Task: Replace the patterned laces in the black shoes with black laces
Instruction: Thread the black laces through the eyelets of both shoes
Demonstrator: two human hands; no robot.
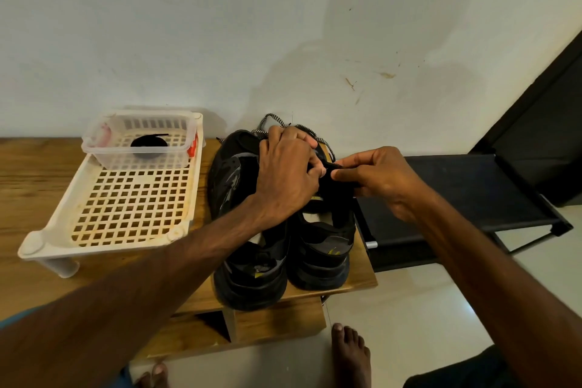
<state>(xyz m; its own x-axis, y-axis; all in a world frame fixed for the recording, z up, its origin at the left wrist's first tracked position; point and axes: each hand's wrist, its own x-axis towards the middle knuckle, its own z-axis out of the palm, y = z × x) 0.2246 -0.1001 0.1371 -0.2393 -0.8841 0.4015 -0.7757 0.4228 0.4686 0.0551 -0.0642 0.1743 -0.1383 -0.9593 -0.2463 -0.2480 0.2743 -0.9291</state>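
1. Black shoes: the pair stands side by side at the right end of the wooden surface, heels towards you and toes at the wall.
2. The surface runs along a white wall marked with a few brownish streaks. To its right stands a low black fabric rack on a pale floor, where your bare feet show.
3. A white perforated tray on short legs sits at the left, just beside the shoes.
4. On the tray's far end rests a clear slotted basket; inside it lies a coiled black lace.
5. The patterned laces loop out past the toes, against the wall.
6. Your left hand is curled over the upper of the right-side shoe, gripping it.
7. Your right hand pinches a black piece at that shoe's throat between thumb and forefinger; you cannot tell whether it is lace or tongue.
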